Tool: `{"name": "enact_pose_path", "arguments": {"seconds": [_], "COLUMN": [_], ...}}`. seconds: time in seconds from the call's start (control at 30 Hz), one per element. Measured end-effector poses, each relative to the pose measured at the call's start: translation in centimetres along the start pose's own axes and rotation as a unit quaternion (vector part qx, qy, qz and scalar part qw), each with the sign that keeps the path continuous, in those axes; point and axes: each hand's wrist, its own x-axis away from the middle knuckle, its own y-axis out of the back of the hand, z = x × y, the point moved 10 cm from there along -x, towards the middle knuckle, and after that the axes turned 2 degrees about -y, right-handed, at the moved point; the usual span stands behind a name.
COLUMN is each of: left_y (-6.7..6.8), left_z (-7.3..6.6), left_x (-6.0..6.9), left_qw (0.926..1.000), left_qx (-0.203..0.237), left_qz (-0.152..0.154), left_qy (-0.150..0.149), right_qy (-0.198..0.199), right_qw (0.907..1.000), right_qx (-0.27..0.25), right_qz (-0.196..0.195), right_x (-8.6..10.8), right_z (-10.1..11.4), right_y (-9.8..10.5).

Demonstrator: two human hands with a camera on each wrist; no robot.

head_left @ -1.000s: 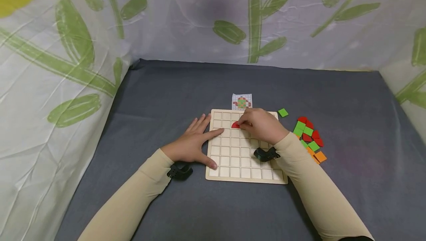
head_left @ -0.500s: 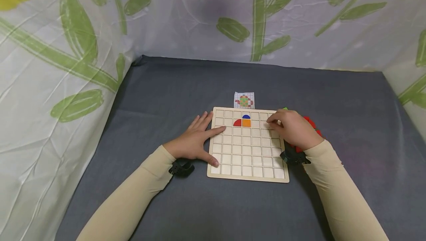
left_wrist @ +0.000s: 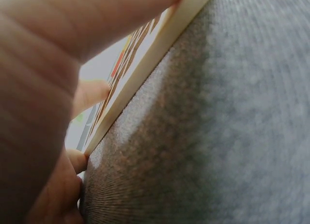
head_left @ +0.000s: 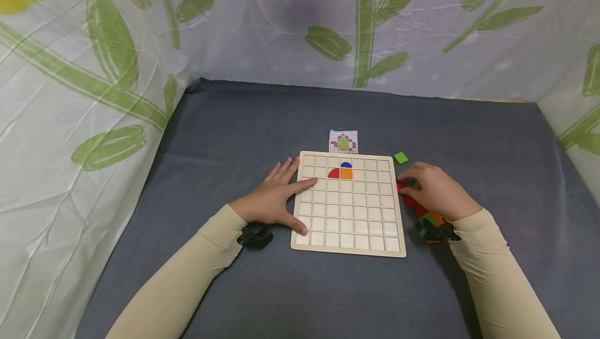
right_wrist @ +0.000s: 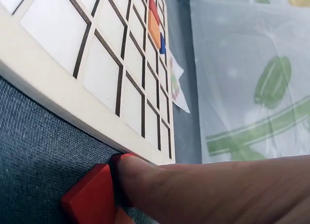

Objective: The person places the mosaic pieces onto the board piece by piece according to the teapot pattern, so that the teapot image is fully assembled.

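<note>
Pale wood makes up the gridded board, which lies flat on the grey bench; clock positions below are taken from its centre in the head view. Compared with half a second earlier, the right hand has left the far right part of the grid and now sits off the board at three o'clock, among the loose pieces. Its thumb and forefinger are curled and pinch a red piece just beside the right rim. A green tile, mostly covered then, now shows whole between one and two o'clock, apart from the rest. Unchanged is the left hand, fingers and thumb spread apart, resting on the rim and edge cells at nine o'clock. Also unchanged are three pieces seated in the grid: an orange square near twelve o'clock, a blue half-round directly beyond it with its flat side toward the square, and a red quarter-round at eleven o'clock, curved side outward. Loose stock shows red, green and orange, partly hidden by the right hand and wrist. A printed card lies at twelve o'clock, just beyond the far rim.
</note>
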Motion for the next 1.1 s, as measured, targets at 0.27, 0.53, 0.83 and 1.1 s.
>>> {"name": "enact_pose_path", "arguments": {"seconds": [0.27, 0.53, 0.83, 1.1], "left_y": [0.0, -0.1, -0.1, 0.1], "left_z": [0.1, 0.2, 0.0, -0.1], "left_x": [-0.1, -0.1, -0.2, 0.1], "left_qw": [1.0000, 1.0000, 1.0000, 1.0000], "left_qx": [-0.002, -0.005, 0.000, 0.003], "left_qz": [-0.002, -0.002, 0.002, 0.002], "left_qy": [0.000, 0.001, 0.001, -0.002], "right_qy": [0.007, -0.006, -0.009, 0.017], "right_qw": [0.9997, 0.9994, 0.9990, 0.9986], "right_qx": [-0.016, -0.033, -0.044, -0.039], "right_qz": [0.018, 0.012, -0.002, -0.029], "right_x": [-0.3, -0.2, 0.3, -0.8], "right_z": [-0.2, -0.6, -0.7, 1.1], "right_y": [-0.4, -0.2, 1.2, 1.4]}}
